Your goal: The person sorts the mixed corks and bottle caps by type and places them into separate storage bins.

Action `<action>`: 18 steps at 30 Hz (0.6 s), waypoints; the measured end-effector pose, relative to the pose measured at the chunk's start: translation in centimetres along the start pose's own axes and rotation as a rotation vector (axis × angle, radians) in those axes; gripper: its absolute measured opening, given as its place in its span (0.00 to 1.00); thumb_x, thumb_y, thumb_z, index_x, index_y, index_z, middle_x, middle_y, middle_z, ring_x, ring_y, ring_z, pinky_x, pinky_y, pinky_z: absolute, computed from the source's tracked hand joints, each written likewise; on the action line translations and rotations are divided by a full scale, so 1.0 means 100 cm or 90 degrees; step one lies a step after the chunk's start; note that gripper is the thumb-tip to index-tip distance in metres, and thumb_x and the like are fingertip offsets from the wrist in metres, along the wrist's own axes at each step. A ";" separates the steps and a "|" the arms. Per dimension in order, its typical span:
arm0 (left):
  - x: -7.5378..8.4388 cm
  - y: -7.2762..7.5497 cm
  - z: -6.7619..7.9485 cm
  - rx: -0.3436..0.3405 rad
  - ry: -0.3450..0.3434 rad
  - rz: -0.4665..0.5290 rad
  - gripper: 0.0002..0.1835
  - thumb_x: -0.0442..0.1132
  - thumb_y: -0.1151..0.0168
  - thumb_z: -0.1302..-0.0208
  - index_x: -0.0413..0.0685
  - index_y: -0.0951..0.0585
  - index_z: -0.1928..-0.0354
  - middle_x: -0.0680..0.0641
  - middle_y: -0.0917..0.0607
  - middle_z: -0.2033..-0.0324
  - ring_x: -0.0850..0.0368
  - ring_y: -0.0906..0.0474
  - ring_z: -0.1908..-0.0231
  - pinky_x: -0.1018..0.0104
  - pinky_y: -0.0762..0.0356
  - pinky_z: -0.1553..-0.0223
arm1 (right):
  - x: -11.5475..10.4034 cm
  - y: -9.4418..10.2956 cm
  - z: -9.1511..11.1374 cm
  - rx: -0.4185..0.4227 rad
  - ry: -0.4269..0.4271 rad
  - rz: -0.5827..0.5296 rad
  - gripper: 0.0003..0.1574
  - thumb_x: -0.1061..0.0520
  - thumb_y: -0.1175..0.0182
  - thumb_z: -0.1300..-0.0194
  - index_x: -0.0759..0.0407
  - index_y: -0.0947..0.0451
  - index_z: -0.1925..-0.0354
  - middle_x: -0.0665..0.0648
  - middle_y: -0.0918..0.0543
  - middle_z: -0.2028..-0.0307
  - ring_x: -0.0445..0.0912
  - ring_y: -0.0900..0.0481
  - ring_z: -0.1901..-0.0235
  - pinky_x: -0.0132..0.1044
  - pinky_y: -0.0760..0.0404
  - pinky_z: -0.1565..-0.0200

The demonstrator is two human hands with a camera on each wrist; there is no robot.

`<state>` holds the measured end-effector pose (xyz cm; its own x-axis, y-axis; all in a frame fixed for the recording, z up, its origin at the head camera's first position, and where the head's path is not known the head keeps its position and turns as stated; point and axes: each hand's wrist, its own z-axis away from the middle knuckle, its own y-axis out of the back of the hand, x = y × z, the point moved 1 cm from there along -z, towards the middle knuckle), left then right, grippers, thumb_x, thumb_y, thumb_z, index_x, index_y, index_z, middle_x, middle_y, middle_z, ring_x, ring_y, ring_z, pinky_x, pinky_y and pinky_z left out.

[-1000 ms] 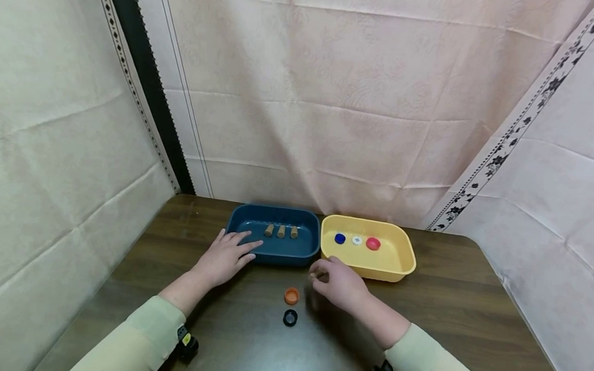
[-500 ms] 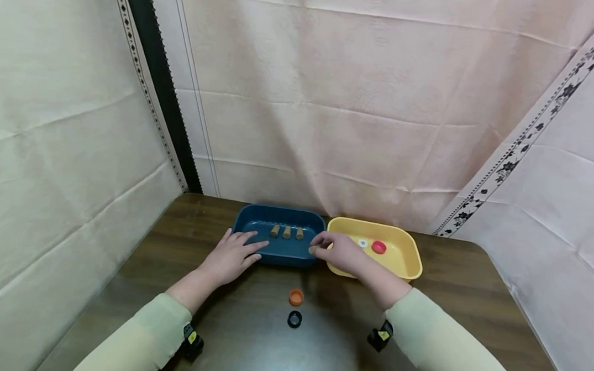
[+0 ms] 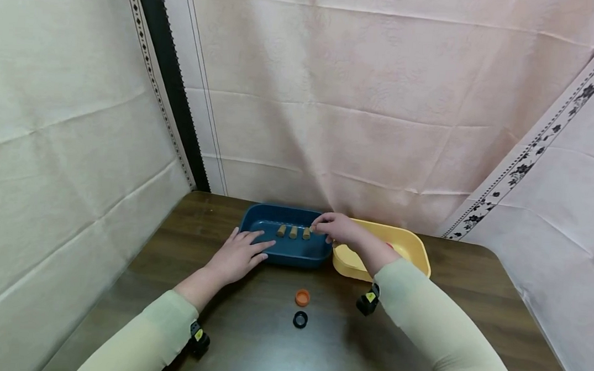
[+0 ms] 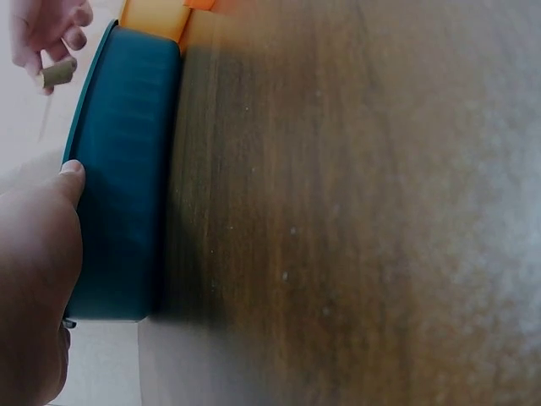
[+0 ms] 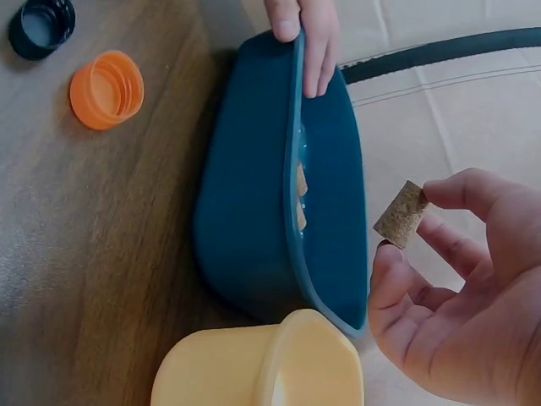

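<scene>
A cork (image 5: 401,214) is pinched between the thumb and fingertips of my right hand (image 3: 342,229), held over the right part of the blue tray (image 3: 294,257). Three more corks (image 3: 293,232) stand in a row inside this tray, just left of the held one in the head view. My left hand (image 3: 236,257) holds the tray's front left rim, its thumb (image 4: 73,167) on the outer wall and its fingers (image 5: 319,51) reaching inside.
A yellow tray (image 3: 355,270) stands right beside the blue one, partly covered by my right arm; a bit of red shows in it. An orange cap (image 3: 302,297) and a black cap (image 3: 300,319) lie on the table in front. Cloth hangs behind and at both sides.
My right hand has moved from the table in front of the yellow tray up and over the blue tray, carrying the cork. The left hand has stayed at the rim.
</scene>
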<state>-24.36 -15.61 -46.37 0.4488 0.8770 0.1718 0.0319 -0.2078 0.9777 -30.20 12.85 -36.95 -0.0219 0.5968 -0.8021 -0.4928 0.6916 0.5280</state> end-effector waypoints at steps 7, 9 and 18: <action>-0.001 0.000 0.000 -0.001 -0.006 0.002 0.25 0.59 0.55 0.24 0.71 0.32 0.28 0.46 0.35 0.28 0.41 0.41 0.29 0.37 0.59 0.28 | 0.003 -0.013 -0.020 0.024 0.020 0.188 0.16 0.51 0.41 0.28 0.57 0.20 0.48 0.56 0.21 0.62 0.49 0.25 0.70 0.39 0.19 0.67; -0.001 0.000 0.000 -0.001 -0.005 0.000 0.25 0.59 0.54 0.24 0.71 0.32 0.28 0.47 0.35 0.28 0.42 0.41 0.29 0.37 0.59 0.28 | 0.003 -0.019 -0.025 0.032 0.027 0.265 0.15 0.50 0.40 0.29 0.55 0.19 0.49 0.54 0.20 0.64 0.48 0.24 0.69 0.39 0.20 0.65; 0.000 0.000 -0.001 -0.013 0.011 0.000 0.25 0.60 0.56 0.24 0.74 0.34 0.28 0.48 0.36 0.27 0.42 0.42 0.28 0.38 0.61 0.27 | 0.006 -0.039 -0.037 0.065 0.039 0.469 0.13 0.52 0.38 0.31 0.53 0.20 0.50 0.51 0.19 0.61 0.48 0.24 0.65 0.41 0.20 0.56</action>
<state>-24.50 -15.60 -46.36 0.4332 0.8845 0.1731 0.0136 -0.1985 0.9800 -31.54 8.98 -40.55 -0.3646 0.8988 -0.2435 -0.2497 0.1576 0.9554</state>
